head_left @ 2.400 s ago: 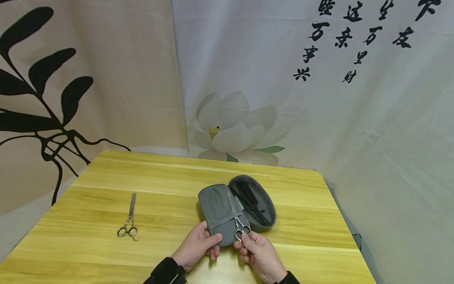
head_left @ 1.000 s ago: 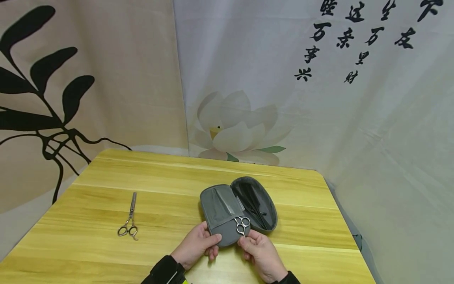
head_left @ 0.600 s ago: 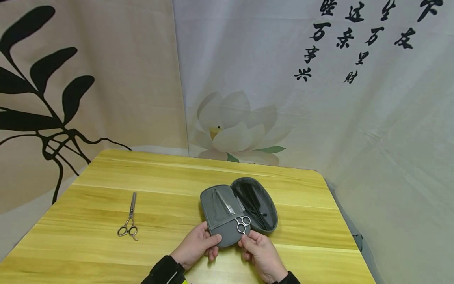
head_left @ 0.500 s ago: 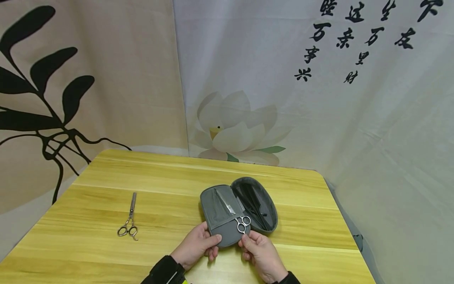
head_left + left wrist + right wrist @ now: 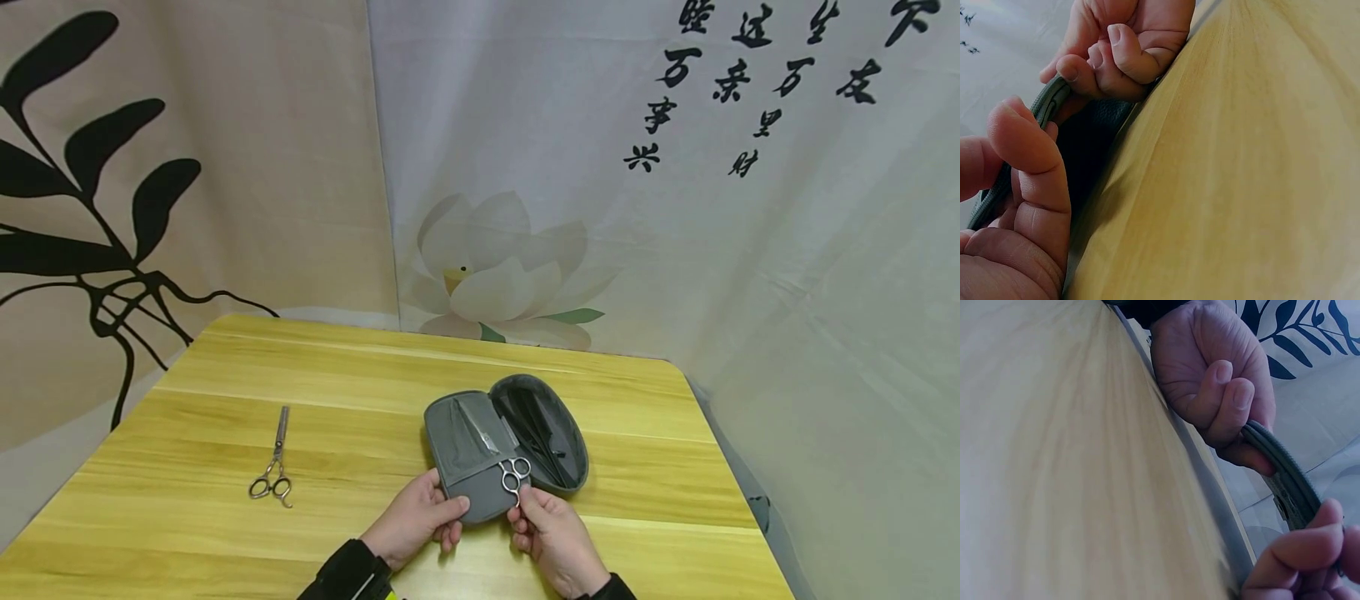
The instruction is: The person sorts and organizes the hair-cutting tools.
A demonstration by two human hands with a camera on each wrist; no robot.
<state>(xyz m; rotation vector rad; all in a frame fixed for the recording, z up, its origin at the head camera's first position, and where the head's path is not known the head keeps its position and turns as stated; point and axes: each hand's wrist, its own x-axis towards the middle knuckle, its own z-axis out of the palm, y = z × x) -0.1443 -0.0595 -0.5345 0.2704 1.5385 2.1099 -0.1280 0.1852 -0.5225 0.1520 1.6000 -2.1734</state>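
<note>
A grey zip case (image 5: 480, 498) lies unfolded on the table. My left hand (image 5: 412, 518) pinches the near edge of its left half, thumb on top and fingers beneath. Silver scissors (image 5: 515, 474) sit with their blades hidden in that half's pocket, finger rings sticking out. Their curved finger rest is pinched by my right hand (image 5: 553, 533) at the case's near right corner. In the left wrist view, the case's edge (image 5: 1054, 97) runs between both hands. A second pair of scissors (image 5: 278, 450) lies on the table to the left.
The case's other half (image 5: 576, 442) is a deep shell holding long black items (image 5: 528, 421). A clear strip (image 5: 480, 429) shows in the pocket. The wooden table (image 5: 360, 375) has printed curtains (image 5: 525, 100) behind it.
The scissors' rings have turned and slid deeper toward the pocket, then tipped slightly back toward me. My right fingers shifted a little right along the finger rest. My left hand keeps its hold.
</note>
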